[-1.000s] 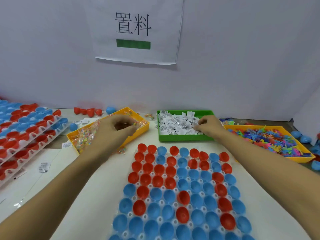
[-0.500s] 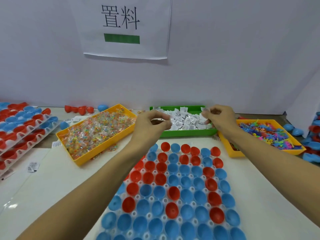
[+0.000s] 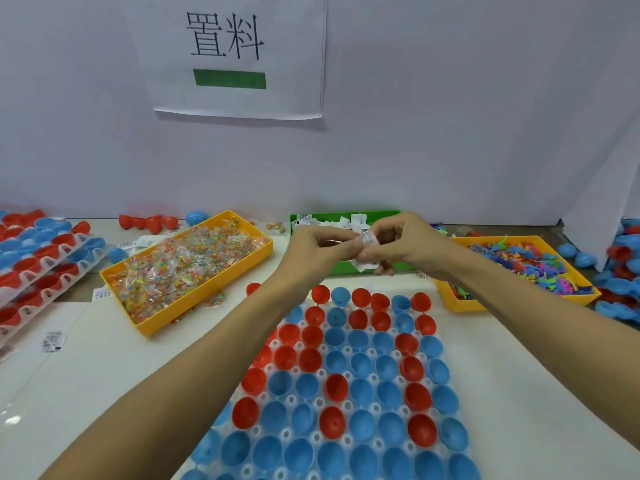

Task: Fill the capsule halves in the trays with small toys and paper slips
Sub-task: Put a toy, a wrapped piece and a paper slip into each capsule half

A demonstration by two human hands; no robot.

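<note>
Both hands met over the green tray, pinching paper slips.

Left hand (image 3: 313, 249) and right hand (image 3: 403, 242) curled fingertip to fingertip on white paper slips (image 3: 366, 244), in front of the green tray (image 3: 346, 216). Half a second before, held apart. Tray of capsule halves (image 3: 349, 379) lay on the bench (image 3: 86, 375), just below the grip.

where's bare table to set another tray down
Bare table lies front left, between the left yellow bin and the capsule tray; also front right of that tray. The back row of bins and the stacked trays are crowded.
</note>
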